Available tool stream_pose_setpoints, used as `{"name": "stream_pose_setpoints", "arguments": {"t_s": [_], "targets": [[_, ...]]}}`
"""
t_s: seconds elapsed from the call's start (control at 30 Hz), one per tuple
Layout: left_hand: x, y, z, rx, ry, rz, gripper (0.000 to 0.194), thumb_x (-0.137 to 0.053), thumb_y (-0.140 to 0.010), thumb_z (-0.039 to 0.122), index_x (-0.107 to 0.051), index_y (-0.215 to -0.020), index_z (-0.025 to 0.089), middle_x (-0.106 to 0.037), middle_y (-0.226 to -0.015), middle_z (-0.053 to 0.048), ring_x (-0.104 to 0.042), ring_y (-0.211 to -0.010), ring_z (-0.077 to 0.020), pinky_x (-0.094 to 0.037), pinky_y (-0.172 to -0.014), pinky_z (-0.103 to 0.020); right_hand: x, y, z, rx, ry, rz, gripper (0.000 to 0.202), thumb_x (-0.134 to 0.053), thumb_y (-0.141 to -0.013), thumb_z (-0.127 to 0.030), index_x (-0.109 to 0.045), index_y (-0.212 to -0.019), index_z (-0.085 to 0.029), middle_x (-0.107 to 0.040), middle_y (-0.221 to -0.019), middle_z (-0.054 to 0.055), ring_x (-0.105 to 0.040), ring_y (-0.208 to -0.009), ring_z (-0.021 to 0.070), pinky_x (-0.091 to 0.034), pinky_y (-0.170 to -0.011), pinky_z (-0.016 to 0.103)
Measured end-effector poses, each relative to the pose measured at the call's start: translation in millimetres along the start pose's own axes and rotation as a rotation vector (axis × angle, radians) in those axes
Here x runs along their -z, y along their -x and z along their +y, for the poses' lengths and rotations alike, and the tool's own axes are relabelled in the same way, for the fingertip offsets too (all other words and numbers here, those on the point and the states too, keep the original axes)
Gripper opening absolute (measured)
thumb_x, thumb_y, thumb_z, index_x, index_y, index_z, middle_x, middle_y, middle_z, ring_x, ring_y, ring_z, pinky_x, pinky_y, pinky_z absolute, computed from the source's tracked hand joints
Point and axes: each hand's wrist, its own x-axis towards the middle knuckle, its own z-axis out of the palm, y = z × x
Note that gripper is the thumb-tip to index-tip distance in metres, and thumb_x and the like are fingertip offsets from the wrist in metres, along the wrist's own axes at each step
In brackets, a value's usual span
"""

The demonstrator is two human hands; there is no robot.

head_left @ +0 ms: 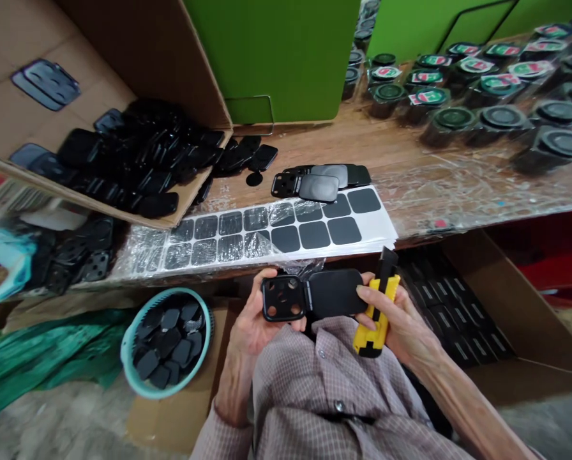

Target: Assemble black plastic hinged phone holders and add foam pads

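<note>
My left hand (pixel 252 322) grips the left end of a black hinged plastic piece (pixel 334 292), unfolded flat. Its left half is a frame with several round holes, and its right half is a plain flap. My right hand (pixel 395 313) is closed around a yellow utility knife (pixel 372 322), black blade end pointing up. Thumb and fingers of that hand also pinch the flap's right edge. Just beyond the hands lies a sheet of black square stickers (pixel 300 235), partly under clear film. Behind it rest several more hinged pieces (pixel 318 187) and a black disc (pixel 254 179).
At the left, a cardboard box (pixel 209 83) spills black plastic pieces onto the wooden table (pixel 309 144). A light-blue basket (pixel 127 364) of black squares stands below. Lidded jars (pixel 453 118) crowd the back right. Another carton (pixel 539 319) with packed black items sits below right.
</note>
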Motion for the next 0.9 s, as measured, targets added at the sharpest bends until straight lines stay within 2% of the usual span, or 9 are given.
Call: {"name": "stream_pose_setpoints", "arguments": {"t_s": [0.17,0.23,0.4,0.53,0.57,0.63,0.7,0.8,0.9], "targets": [[-12.6,-6.8,10.2,-0.007,0.080,-0.077,0.028,-0.051,-0.089,0.053,-0.050,-0.104,0.030,-0.066,-0.086,0.001,-0.059,-0.049,-0.0142,-0.048,-0.054,-0.034,-3.8,0.1,7.0,-0.027,-0.072,0.050,0.030,-0.083,-0.068,-0.035,-0.061,-0.081,-0.019,-0.053,-0.065,-0.005,-0.039,-0.040,0.0015,-0.029,-0.039,0.016],[-12.8,-7.2,15.2,-0.013,0.075,-0.063,0.029,-0.050,-0.091,0.052,-0.053,-0.107,0.028,-0.067,-0.085,0.000,-0.062,-0.053,-0.0154,-0.050,-0.056,-0.033,-5.5,-1.2,7.6,-0.027,-0.072,0.067,0.030,-0.084,-0.066,-0.035,-0.063,-0.080,-0.018,-0.054,-0.065,-0.004,-0.039,-0.040,0.0013,-0.029,-0.039,0.016],[-12.0,-1.1,24.1,-0.044,0.096,-0.022,0.042,-0.073,-0.079,0.034,-0.060,-0.118,0.026,-0.068,-0.101,-0.002,-0.067,-0.084,-0.0165,-0.055,-0.078,-0.032,-8.2,-3.6,7.2,-0.011,-0.071,0.098,0.030,-0.084,-0.066,-0.035,-0.065,-0.083,-0.020,-0.053,-0.064,-0.003,-0.039,-0.042,0.0020,-0.032,-0.038,0.015],[-16.4,-13.6,50.4,-0.050,-0.069,-0.036,0.035,-0.062,-0.085,0.049,-0.065,-0.110,0.024,-0.068,-0.093,-0.004,-0.066,-0.077,-0.0159,-0.055,-0.071,-0.030,-12.3,-10.6,-5.4,-0.029,-0.084,0.162,0.037,-0.086,-0.061,-0.037,-0.064,-0.086,-0.019,-0.053,-0.065,-0.003,-0.037,-0.041,0.0023,-0.032,-0.035,0.015],[-17.4,-22.6,63.2,-0.070,-0.205,-0.023,0.037,-0.058,-0.087,0.050,-0.064,-0.113,0.023,-0.068,-0.092,-0.005,-0.066,-0.077,-0.0157,-0.055,-0.070,-0.030,-13.4,-15.4,-13.5,-0.017,-0.066,0.177,0.039,-0.086,-0.061,-0.038,-0.064,-0.086,-0.019,-0.054,-0.065,-0.003,-0.036,-0.041,0.0020,-0.033,-0.035,0.015],[-17.9,-48.6,94.0,-0.174,-0.646,0.067,0.039,-0.050,-0.092,0.048,-0.062,-0.118,0.020,-0.068,-0.093,-0.006,-0.065,-0.077,-0.0153,-0.054,-0.071,-0.029,-15.1,-30.0,-35.8,0.040,-0.018,0.199,0.041,-0.088,-0.058,-0.037,-0.062,-0.085,-0.018,-0.056,-0.064,-0.003,-0.037,-0.040,0.0019,-0.034,-0.036,0.015],[-16.1,-84.4,125.8,-0.335,-1.191,0.246,0.034,-0.046,-0.094,0.040,-0.062,-0.114,0.018,-0.069,-0.094,-0.007,-0.065,-0.079,-0.0162,-0.053,-0.074,-0.031,-16.3,-51.3,-62.4,0.118,0.020,0.200,0.045,-0.090,-0.053,-0.035,-0.060,-0.082,-0.018,-0.054,-0.062,-0.004,-0.040,-0.041,0.0026,-0.035,-0.037,0.015],[-10.7,-146.2,161.4,-0.449,-1.492,0.455,0.026,-0.047,-0.089,0.023,-0.065,-0.106,0.014,-0.066,-0.105,-0.012,-0.060,-0.101,-0.0245,-0.047,-0.091,-0.040,-18.9,-90.1,-97.0,0.197,0.088,0.176,0.049,-0.091,-0.047,-0.034,-0.051,-0.071,-0.019,-0.047,-0.057,-0.007,-0.042,-0.040,0.0038,-0.033,-0.034,0.015],[-6.1,-198.7,179.1,-0.491,-1.690,0.517,0.037,-0.052,-0.081,0.015,-0.062,-0.117,0.015,-0.056,-0.128,-0.015,-0.041,-0.126,-0.0337,-0.032,-0.105,-0.050,-25.3,-124.7,-115.2,0.234,0.187,0.140,0.047,-0.087,-0.049,-0.036,-0.048,-0.071,-0.020,-0.048,-0.058,-0.007,-0.043,-0.040,0.0045,-0.032,-0.034,0.016]]}}
